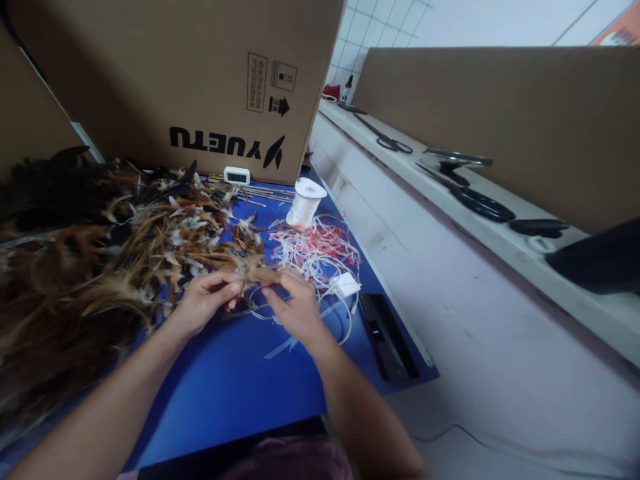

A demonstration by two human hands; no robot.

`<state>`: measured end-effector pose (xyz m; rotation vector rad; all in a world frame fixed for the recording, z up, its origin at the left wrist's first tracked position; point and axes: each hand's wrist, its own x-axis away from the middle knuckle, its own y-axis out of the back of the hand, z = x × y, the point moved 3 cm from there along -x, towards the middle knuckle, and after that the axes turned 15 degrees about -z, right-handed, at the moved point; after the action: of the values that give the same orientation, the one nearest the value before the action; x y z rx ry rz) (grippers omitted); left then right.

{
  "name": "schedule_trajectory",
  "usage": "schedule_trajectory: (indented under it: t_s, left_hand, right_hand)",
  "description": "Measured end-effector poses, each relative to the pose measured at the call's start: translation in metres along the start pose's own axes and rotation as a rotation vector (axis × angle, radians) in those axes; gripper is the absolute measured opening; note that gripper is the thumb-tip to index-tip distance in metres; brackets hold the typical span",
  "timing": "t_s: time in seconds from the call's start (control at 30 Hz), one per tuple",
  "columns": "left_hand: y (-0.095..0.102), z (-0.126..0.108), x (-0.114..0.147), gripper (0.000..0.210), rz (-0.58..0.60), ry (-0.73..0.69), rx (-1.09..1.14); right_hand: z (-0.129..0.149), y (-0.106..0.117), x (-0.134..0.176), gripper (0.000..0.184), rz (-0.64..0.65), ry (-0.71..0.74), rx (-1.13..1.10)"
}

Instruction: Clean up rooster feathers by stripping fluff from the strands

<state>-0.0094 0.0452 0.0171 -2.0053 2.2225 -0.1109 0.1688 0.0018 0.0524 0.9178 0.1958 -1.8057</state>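
Above the blue table (240,383), both hands come together on a light brown feather (260,274). My left hand (203,301) pinches its fluffy end between thumb and fingertips. At the other end, my right hand (296,303) closes thumb and fingers on the feather's tan vane. Just beyond and to the left lies a broad heap of brown, tan and black feathers (165,247). Beside my right hand is a tangle of red and white plastic strips (320,247), with a white spool of ribbon (305,202) standing upright behind it.
A big cardboard box (210,80) stands at the back, with a small digital display (237,176) and thin sticks (267,193) before it. A white charger (346,285) and a dark phone (389,337) lie to the right. Scissors (393,143) rest on the ledge (410,167).
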Motion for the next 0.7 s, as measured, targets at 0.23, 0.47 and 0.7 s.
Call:
schedule_trajectory:
  t_s: [0.23, 0.47, 0.7]
  left_hand:
    - [0.007, -0.007, -0.007, 0.018, -0.164, -0.013, 0.146]
    - [0.004, -0.013, -0.005, 0.021, -0.201, -0.007, 0.133]
    - [0.003, -0.013, -0.004, 0.021, -0.16, -0.029, 0.125]
  right_hand:
    - [-0.005, -0.015, 0.013, 0.01, 0.3, 0.19, 0.218]
    - [-0.006, -0.023, 0.018, 0.013, 0.361, 0.237, 0.464]
    - [-0.006, -0.034, 0.022, 0.012, 0.443, 0.245, 0.546]
